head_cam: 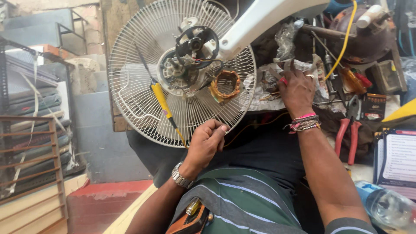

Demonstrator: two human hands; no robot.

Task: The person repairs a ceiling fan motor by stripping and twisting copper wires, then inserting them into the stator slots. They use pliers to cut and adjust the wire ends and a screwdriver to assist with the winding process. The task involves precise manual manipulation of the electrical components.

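White wire makes up the fan guard (pixel 143 86) that fills the middle of the head view, tilted on the person's lap with its bare motor (pixel 186 65) exposed at the hub. A copper-wound coil (pixel 225 85) lies on the grille just right of the motor. A yellow-handled screwdriver (pixel 161 99) rests across the wires, its tip toward the lower rim. The left hand (pixel 206 145) sits at that lower rim, fingers curled shut, apparently pinching a thin wire, though the view is too small to be sure. The right hand (pixel 298 92) reaches over the cluttered bench, fingers bent down among papers and small parts; what it grips I cannot tell. Red-handled pliers (pixel 346 134) lie nearby.
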